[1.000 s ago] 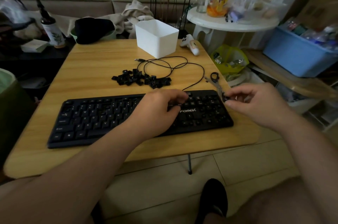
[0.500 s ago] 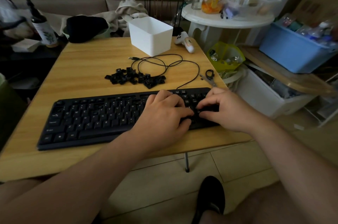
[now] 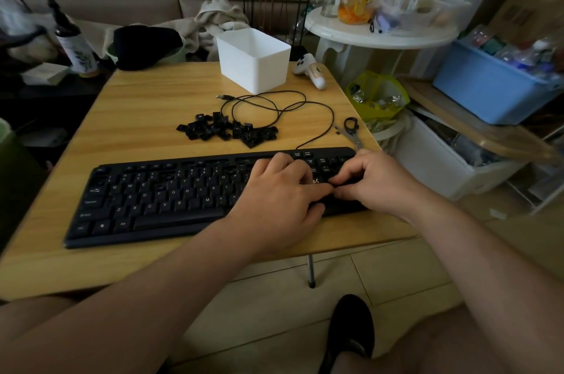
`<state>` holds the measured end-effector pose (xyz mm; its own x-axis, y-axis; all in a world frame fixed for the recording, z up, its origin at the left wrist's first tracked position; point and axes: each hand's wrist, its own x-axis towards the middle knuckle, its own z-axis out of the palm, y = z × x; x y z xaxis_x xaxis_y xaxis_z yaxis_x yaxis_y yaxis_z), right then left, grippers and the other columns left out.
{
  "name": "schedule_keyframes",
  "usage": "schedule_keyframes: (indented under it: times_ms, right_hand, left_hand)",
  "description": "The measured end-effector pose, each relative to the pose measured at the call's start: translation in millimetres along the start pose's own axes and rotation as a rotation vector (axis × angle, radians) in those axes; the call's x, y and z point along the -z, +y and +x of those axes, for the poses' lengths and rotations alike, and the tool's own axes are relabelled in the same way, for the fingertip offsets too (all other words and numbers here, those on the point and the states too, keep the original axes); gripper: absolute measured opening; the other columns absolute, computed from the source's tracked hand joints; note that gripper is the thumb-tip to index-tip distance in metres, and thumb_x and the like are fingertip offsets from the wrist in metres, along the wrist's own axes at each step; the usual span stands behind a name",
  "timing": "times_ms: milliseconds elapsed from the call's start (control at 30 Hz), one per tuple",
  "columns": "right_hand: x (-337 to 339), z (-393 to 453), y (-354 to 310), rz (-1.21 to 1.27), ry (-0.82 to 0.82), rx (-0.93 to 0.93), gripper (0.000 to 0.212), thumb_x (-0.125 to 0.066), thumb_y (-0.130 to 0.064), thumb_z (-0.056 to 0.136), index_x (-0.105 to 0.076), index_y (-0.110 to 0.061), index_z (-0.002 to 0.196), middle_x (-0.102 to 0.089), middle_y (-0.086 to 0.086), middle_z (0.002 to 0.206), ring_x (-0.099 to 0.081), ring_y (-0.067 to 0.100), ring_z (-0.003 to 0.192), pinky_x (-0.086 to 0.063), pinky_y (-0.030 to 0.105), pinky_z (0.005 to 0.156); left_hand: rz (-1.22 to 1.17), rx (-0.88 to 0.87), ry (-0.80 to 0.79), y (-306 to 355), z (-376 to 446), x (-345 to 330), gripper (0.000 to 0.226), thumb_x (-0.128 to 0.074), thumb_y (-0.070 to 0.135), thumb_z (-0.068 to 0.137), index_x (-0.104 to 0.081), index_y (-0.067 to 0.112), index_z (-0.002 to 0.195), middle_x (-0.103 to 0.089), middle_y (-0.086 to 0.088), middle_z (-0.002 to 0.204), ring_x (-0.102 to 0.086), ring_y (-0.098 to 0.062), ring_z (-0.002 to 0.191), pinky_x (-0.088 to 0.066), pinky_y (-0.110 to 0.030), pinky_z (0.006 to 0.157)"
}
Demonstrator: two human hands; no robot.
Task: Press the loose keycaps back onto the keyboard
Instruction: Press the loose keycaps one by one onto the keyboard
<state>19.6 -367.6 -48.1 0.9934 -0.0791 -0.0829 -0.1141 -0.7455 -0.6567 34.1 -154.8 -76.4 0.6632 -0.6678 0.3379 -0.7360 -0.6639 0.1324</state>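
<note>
Left hand (image 3: 282, 190) lies flat on the keyboard (image 3: 171, 193), fingers relaxed, gripping nothing. Right hand (image 3: 374, 183) has fingers curled down on the keys at the right end; grip unclear. Loose keycaps (image 3: 227, 130) piled mid-desk (image 3: 146, 105), behind keyboard, beside the cable (image 3: 274, 108).

Both forearms reach in from the near edge and converge toward the right. The left hand (image 3: 282, 190) lies palm down, fingers loosely bent, fingertips pointing right. The right hand (image 3: 377, 181) lies palm down, fingers curled, fingertips pointing left. Their fingertips meet; whether either pinches anything is hidden
</note>
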Motion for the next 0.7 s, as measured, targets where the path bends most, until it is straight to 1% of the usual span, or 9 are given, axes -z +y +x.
schedule_keyframes:
  times_ms: [67, 133, 167, 300, 367, 467, 567, 633, 700]
  right_hand:
    - [0.4, 0.9, -2.3, -0.024, -0.012, -0.024, 0.020, -0.091, -0.022, 0.076, -0.079, -0.038, 0.075, -0.061, -0.015, 0.103, -0.057, 0.009, 0.106, -0.050, 0.035, 0.092]
    - [1.0, 0.1, -6.5, -0.070, -0.040, -0.044, 0.021, -0.086, -0.019, 0.081, -0.078, -0.038, 0.074, -0.064, -0.018, 0.097, -0.056, 0.002, 0.097, -0.046, 0.025, 0.079]
    - [0.7, 0.1, -7.9, -0.081, -0.048, -0.048, 0.021, -0.084, -0.018, 0.082, -0.079, -0.037, 0.074, -0.066, -0.017, 0.094, -0.056, 0.000, 0.095, -0.045, 0.023, 0.076]
    - [4.5, -2.1, -11.6, -0.062, -0.065, -0.049, 0.020, -0.082, -0.019, 0.083, -0.080, -0.039, 0.079, -0.071, -0.018, 0.091, -0.062, 0.004, 0.095, -0.051, 0.030, 0.080]
    - [8.6, -2.9, -15.1, -0.001, -0.021, -0.024, 0.021, -0.078, -0.017, 0.088, -0.080, -0.038, 0.085, -0.069, -0.020, 0.085, -0.063, 0.000, 0.086, -0.050, 0.027, 0.074]
    - [5.4, -1.8, -27.4, 0.118, 0.121, 0.045, 0.021, -0.073, -0.017, 0.092, -0.078, -0.037, 0.091, -0.065, -0.020, 0.070, -0.061, -0.007, 0.070, -0.043, 0.015, 0.061]
    - [-13.1, 5.0, -42.1, 0.073, 0.212, 0.135, 0.022, -0.073, -0.019, 0.092, -0.075, -0.041, 0.090, -0.060, -0.022, 0.083, -0.058, -0.006, 0.078, -0.041, 0.016, 0.068]
    - [-23.4, 10.7, -51.2, 0.034, 0.237, 0.195, 0.021, -0.073, -0.020, 0.091, -0.075, -0.041, 0.089, -0.057, -0.021, 0.088, -0.057, -0.004, 0.081, -0.044, 0.019, 0.073]
    - [-28.5, 16.8, -58.6, 0.036, 0.243, 0.210, 0.018, -0.072, -0.021, 0.091, -0.077, -0.039, 0.091, -0.056, -0.020, 0.092, -0.057, -0.001, 0.082, -0.047, 0.020, 0.075]
  left_hand:
    - [0.027, 0.000, -0.008, 0.9, 1.1, -0.6, 0.042, -0.039, 0.054, 0.099, -0.065, 0.047, 0.130, -0.056, 0.010, 0.109, -0.046, -0.022, 0.113, -0.039, -0.044, 0.092]
    - [0.057, -0.003, -0.019, 1.6, 2.4, -0.8, 0.043, -0.037, 0.056, 0.099, -0.064, 0.047, 0.130, -0.056, 0.009, 0.111, -0.046, -0.023, 0.115, -0.039, -0.045, 0.093]
    - [0.062, -0.004, -0.027, 2.0, 2.7, -1.0, 0.043, -0.037, 0.057, 0.099, -0.064, 0.046, 0.131, -0.056, 0.009, 0.112, -0.046, -0.023, 0.115, -0.039, -0.045, 0.093]
    - [0.006, 0.035, -0.022, -2.5, 6.4, 6.5, 0.041, -0.037, 0.057, 0.099, -0.065, 0.045, 0.126, -0.063, 0.015, 0.114, -0.047, -0.019, 0.118, -0.037, -0.044, 0.096]
    - [0.006, 0.114, 0.016, -17.8, 13.6, 16.8, 0.036, -0.041, 0.055, 0.101, -0.066, 0.044, 0.124, -0.066, 0.016, 0.115, -0.049, -0.018, 0.118, -0.036, -0.042, 0.097]
    - [0.029, 0.339, 0.051, -61.0, 27.3, 32.6, 0.027, -0.051, 0.044, 0.101, -0.067, 0.042, 0.123, -0.068, 0.012, 0.116, -0.052, -0.020, 0.118, -0.038, -0.046, 0.102]
    - [0.086, 0.549, -0.030, -102.3, 36.4, 37.7, 0.033, -0.054, 0.035, 0.099, -0.065, 0.044, 0.129, -0.068, 0.001, 0.120, -0.053, -0.029, 0.118, -0.040, -0.051, 0.104]
    - [0.119, 0.591, -0.128, -116.3, 40.5, 35.6, 0.037, -0.053, 0.038, 0.100, -0.060, 0.050, 0.134, -0.065, -0.003, 0.124, -0.051, -0.032, 0.121, -0.038, -0.053, 0.105]
    - [0.143, 0.576, -0.206, -120.8, 45.1, 32.9, 0.036, -0.055, 0.045, 0.100, -0.058, 0.055, 0.135, -0.061, -0.004, 0.129, -0.048, -0.033, 0.125, -0.036, -0.054, 0.107]
